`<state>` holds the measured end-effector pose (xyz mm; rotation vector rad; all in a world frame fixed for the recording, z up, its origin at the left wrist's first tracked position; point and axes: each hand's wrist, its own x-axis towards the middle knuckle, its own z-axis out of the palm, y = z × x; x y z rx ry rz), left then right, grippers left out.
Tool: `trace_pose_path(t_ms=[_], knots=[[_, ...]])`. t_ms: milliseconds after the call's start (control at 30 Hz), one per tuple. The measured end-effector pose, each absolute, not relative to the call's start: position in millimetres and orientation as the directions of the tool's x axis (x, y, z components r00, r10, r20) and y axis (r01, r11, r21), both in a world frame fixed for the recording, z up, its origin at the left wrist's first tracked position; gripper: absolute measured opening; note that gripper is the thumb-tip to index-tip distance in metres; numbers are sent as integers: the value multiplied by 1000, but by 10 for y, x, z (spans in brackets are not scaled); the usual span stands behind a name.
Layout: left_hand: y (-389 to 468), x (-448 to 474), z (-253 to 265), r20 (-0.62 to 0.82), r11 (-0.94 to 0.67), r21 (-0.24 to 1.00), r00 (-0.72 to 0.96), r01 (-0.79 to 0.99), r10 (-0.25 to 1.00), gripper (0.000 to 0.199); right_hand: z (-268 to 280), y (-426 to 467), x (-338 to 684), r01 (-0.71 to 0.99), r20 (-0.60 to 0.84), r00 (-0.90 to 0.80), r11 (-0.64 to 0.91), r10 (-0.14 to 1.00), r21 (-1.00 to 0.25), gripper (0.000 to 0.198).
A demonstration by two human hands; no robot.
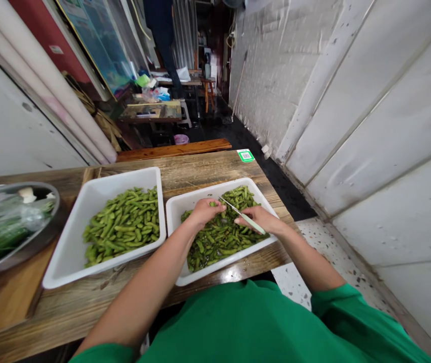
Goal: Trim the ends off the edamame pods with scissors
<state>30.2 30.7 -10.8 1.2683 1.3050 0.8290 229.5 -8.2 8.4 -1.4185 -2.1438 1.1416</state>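
Over the right white tub (173, 222), my left hand (205, 212) pinches a green edamame pod (212, 203) between thumb and fingers. My right hand (258, 219) grips a pair of scissors (252, 223) by the pale green handle. Their thin metal blades point up and left, close to the fingertips of my left hand. Wet edamame pods (219, 239) lie below both hands, with some water visible among them. To the left stands a second white tub (67, 254), holding a heap of edamame pods (124, 222).
A metal basin (54, 217) with green vegetables in plastic sits at the left, near a wooden board (7, 297). The wooden table (192, 171) bears a green QR-code card (246, 156) at its far corner. A bench (177, 149) is behind it; a white wall (381, 151) runs along the right.
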Motion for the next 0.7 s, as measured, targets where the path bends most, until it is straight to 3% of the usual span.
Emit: trace_pose_path(t_ms=[133, 233, 400, 700], knots=[[326, 296, -100, -325, 316, 945, 118, 90, 938, 30, 66, -59, 2313, 620, -161, -448, 177, 879, -764, 43], [365, 288, -82, -372, 382, 909, 87, -169, 924, 27, 93, -67, 2326, 610, -156, -485, 205, 861, -766, 43], [409, 269, -30, -428, 429, 736, 132, -523, 894, 14, 131, -94, 2320, 563, -144, -502, 196, 853, -803, 41], [358, 341, 7, -424, 423, 659, 158, -622, 892, 13, 159, -111, 2285, 536, -167, -495, 148, 853, -831, 40]])
